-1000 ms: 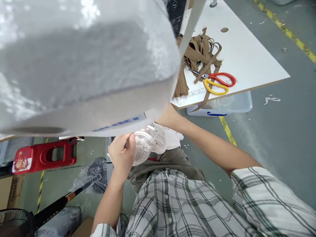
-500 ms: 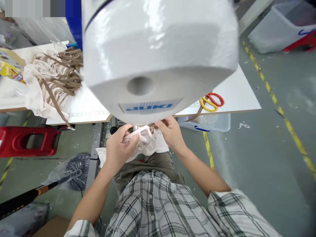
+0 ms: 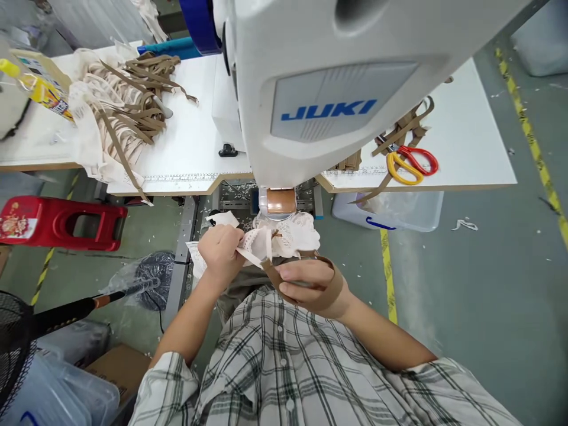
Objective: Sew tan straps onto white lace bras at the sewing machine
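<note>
My left hand (image 3: 220, 251) is closed in a fist on the left side of a white lace garment (image 3: 299, 234), pulling a narrow white edge taut. The garment lies over my lap, just below the free end of the sewing machine's arm (image 3: 281, 201). A brown fabric strap (image 3: 333, 285) loops round my right hand (image 3: 310, 281). The fingers of that hand are curled on the strap, whose end meets the garment's white edge. A small brown thread or bow shows on the lace. My left fingertips are hidden from view.
The white JUKI machine head (image 3: 328, 109) overhangs the work. Red-and-yellow scissors (image 3: 410, 164) lie on the table's right side with brown straps. A pile of white pieces and brown straps (image 3: 128, 112) is at left. A red stool (image 3: 62, 225) and fan (image 3: 18, 331) stand at left.
Both hands have moved down from the machine toward my body with the garment. My right hand now has the brown strap looped round it. The view has shifted, showing more of the machine arm.
</note>
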`<state>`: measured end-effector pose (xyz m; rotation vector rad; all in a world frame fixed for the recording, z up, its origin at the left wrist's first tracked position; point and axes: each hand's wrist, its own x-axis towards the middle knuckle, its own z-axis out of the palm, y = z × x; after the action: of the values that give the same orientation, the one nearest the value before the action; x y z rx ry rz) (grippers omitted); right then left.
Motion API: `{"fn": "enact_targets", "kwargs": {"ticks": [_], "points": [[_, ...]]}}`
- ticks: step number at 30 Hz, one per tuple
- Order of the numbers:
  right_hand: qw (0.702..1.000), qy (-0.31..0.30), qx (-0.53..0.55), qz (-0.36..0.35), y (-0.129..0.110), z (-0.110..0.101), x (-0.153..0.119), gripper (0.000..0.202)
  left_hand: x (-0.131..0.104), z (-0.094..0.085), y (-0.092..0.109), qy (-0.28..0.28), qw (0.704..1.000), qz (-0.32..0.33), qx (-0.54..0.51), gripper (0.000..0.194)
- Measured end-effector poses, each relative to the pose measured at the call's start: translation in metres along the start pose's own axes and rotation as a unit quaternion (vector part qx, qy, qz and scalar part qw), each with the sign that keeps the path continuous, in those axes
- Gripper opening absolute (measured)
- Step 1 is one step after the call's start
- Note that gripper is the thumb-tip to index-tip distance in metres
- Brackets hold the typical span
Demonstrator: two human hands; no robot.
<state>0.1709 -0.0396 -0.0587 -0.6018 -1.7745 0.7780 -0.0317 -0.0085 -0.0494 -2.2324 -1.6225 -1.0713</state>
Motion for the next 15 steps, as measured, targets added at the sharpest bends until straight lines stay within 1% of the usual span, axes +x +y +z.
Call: {"fn": "enact_targets", "kwargs": {"ticks": [1, 2, 3, 4, 5, 6, 7, 8, 9, 10, 11, 12, 13, 14, 15], "points": [[0.998, 0.005, -0.019, -0.054, -0.001, -0.004, 0.002, 0.018, 0.000, -0.002, 0.000, -0.009, 1.000, -0.018, -0.003, 0.034], [0.995, -0.002, -0.033, -0.092, 0.001, -0.009, 0.002, 0.024, 0.001, -0.006, 0.002, -0.035, 0.998, -0.044, -0.013, 0.034], [0.994, -0.021, -0.042, -0.094, 0.006, -0.016, 0.001, 0.025, 0.002, -0.010, 0.005, -0.085, 0.993, -0.075, -0.037, 0.033], [0.997, -0.047, -0.046, -0.048, 0.014, -0.024, -0.002, 0.020, 0.003, -0.016, 0.009, -0.157, 0.979, -0.105, -0.081, 0.033], [0.996, -0.064, -0.051, 0.029, 0.025, -0.031, -0.007, 0.013, 0.005, -0.022, 0.014, -0.243, 0.950, -0.132, -0.146, 0.033], [0.988, -0.075, -0.063, 0.118, 0.039, -0.038, -0.013, 0.012, 0.006, -0.029, 0.020, -0.328, 0.904, -0.150, -0.227, 0.034], [0.971, -0.071, -0.083, 0.213, 0.054, -0.043, -0.020, 0.016, 0.006, -0.035, 0.027, -0.398, 0.847, -0.162, -0.311, 0.036], [0.947, -0.064, -0.113, 0.294, 0.068, -0.047, -0.028, 0.021, 0.004, -0.040, 0.033, -0.440, 0.791, -0.170, -0.389, 0.039], [0.924, -0.092, -0.129, 0.348, 0.081, -0.049, -0.036, 0.035, 0.002, -0.045, 0.039, -0.454, 0.746, -0.184, -0.451, 0.041], [0.902, -0.159, -0.118, 0.384, 0.091, -0.049, -0.044, 0.049, -0.001, -0.048, 0.042, -0.444, 0.717, -0.209, -0.494, 0.043], [0.877, -0.241, -0.087, 0.407, 0.097, -0.048, -0.051, 0.057, -0.006, -0.049, 0.043, -0.416, 0.703, -0.246, -0.521, 0.044], [0.847, -0.329, -0.043, 0.416, 0.100, -0.047, -0.057, 0.056, -0.010, -0.050, 0.041, -0.374, 0.700, -0.293, -0.533, 0.045], [0.816, -0.401, 0.010, 0.415, 0.100, -0.046, -0.062, 0.049, -0.015, -0.050, 0.035, -0.322, 0.703, -0.346, -0.532, 0.046], [0.793, -0.444, 0.061, 0.413, 0.098, -0.045, -0.066, 0.044, -0.019, -0.049, 0.026, -0.272, 0.707, -0.395, -0.519, 0.048], [0.781, -0.455, 0.104, 0.415, 0.094, -0.045, -0.068, 0.042, -0.022, -0.048, 0.014, -0.232, 0.713, -0.436, -0.498, 0.049]]}}
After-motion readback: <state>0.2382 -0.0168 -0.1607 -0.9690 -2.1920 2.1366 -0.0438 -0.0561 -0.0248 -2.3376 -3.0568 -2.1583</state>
